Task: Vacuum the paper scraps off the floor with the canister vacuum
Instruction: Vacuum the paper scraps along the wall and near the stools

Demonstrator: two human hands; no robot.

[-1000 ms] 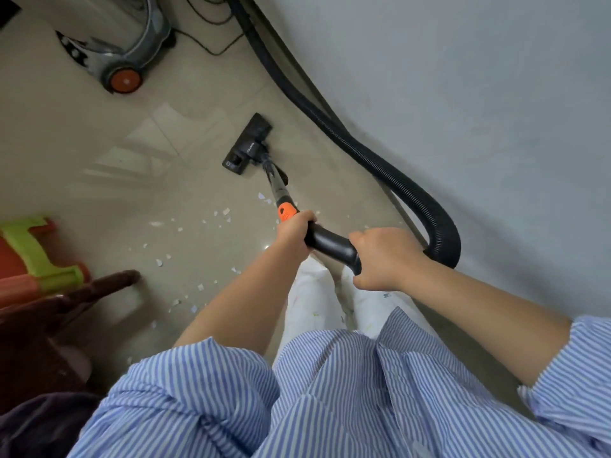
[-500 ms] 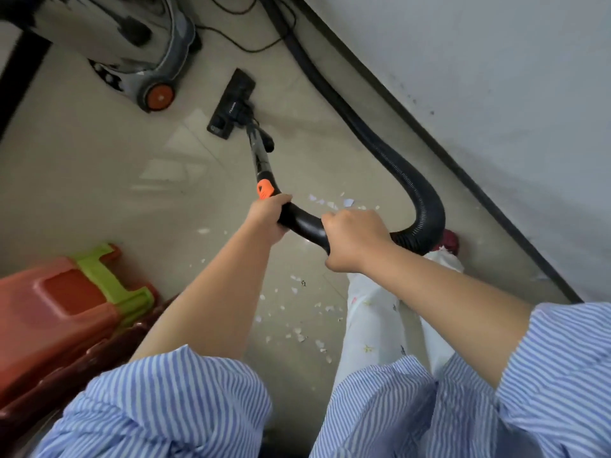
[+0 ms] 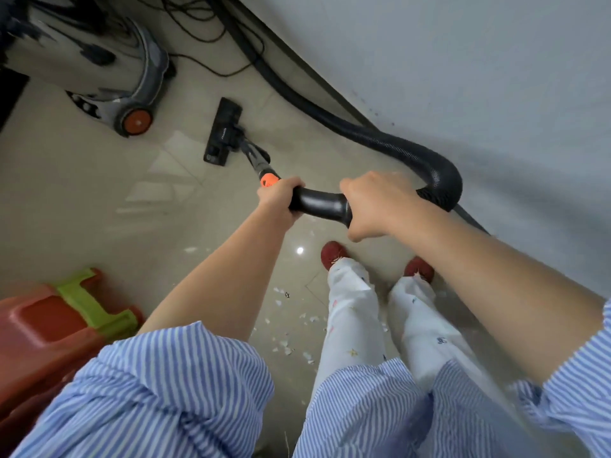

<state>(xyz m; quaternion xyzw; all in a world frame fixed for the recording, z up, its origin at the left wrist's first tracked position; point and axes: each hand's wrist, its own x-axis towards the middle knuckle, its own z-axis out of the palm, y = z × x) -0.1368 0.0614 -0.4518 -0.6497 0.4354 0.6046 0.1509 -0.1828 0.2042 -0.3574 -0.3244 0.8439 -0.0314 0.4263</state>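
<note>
- Paper scraps [image 3: 291,338] at 6 o'clock by the feet: light, loose, likely to scatter.
- Floor head [image 3: 222,136] at 11, off the scraps.
- Left hand [image 3: 279,200], right hand [image 3: 375,204] clamped on rigid curved handle [image 3: 319,203]; good hold.
- Hose [image 3: 390,143] flexible, trailing at 1; canister [image 3: 99,67] at 10.

Both arms outstretched, left hand [image 3: 279,200] and right hand [image 3: 373,206] curled tight

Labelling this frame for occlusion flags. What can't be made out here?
- Canister vacuum, head view: motion-blurred, top cut off by the frame edge.
- Floor head: underside hidden, so any scraps beneath it are unseen.
- Paper scraps: partly hidden by legs and the left arm.
- Handle: ends covered by left hand and right hand.
</note>
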